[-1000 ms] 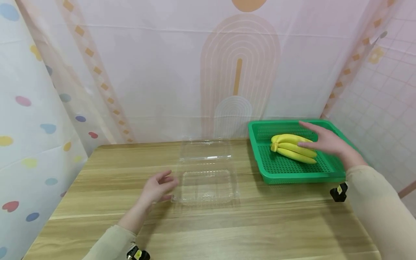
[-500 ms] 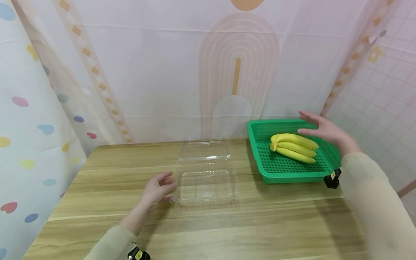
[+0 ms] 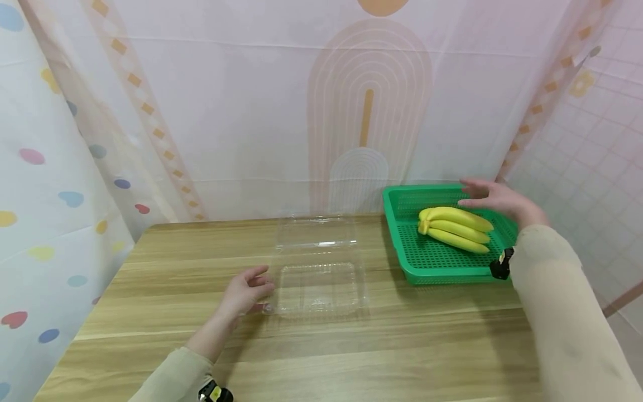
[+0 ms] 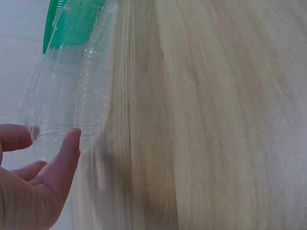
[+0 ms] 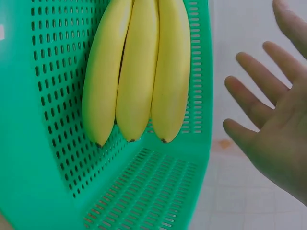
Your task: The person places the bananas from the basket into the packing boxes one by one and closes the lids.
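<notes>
A clear plastic clamshell container [image 3: 317, 287] lies on the wooden table with its lid folded back, away from me. My left hand [image 3: 245, 291] is at its left edge. In the left wrist view, the thumb and fingers [image 4: 67, 158] stand apart, their tips right at the container's side. Over the right back part of a green plastic basket [image 3: 417, 274] hovers my right hand [image 3: 502, 200], fingers spread and holding nothing. A bunch of yellow bananas [image 3: 456, 229] lies inside the basket, stem end to the left. The right wrist view shows the bananas [image 5: 136, 72] beside my outstretched palm [image 5: 283, 124].
Behind the wood-grain table [image 3: 321, 363] hangs a pale patterned curtain [image 3: 241, 123]. Another curtain with coloured dots [image 3: 55, 223] closes off the left side. The basket stands at the table's back right, close to the curtain.
My right hand has risen off the bananas, then shifted slightly down, while its forearm swung left. The left hand, container and bananas stay in place.
</notes>
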A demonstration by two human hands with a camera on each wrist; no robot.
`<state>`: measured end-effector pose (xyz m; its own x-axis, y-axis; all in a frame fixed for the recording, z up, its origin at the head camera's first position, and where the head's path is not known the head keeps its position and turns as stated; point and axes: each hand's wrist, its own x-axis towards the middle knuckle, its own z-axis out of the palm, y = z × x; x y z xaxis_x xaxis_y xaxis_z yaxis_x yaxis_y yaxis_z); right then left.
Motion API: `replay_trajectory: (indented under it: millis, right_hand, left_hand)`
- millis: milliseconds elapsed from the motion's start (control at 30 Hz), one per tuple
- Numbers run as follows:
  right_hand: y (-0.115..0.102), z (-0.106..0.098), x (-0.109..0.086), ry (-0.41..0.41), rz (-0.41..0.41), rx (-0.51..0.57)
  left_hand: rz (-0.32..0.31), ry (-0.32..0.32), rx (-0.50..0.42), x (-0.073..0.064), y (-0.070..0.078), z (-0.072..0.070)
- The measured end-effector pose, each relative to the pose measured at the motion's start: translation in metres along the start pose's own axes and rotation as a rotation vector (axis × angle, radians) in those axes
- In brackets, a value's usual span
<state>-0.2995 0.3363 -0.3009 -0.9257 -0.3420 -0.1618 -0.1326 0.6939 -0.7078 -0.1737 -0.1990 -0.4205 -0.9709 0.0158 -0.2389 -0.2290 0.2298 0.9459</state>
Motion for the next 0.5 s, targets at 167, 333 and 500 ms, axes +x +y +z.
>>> replay_trajectory:
  millis: [167,333,500]
  right_hand:
    - [0.004,0.001,0.003,-0.063,0.064,-0.033]
    - [0.009,0.003,0.006,-0.109,0.122,-0.043]
    - [0.014,0.005,0.007,-0.142,0.172,-0.032]
  left_hand:
    - [0.007,-0.008,-0.001,-0.002,0.000,0.000]
    - [0.009,-0.004,-0.011,-0.004,0.001,0.000]
    - [0.000,0.000,-0.017,-0.006,0.000,-0.001]
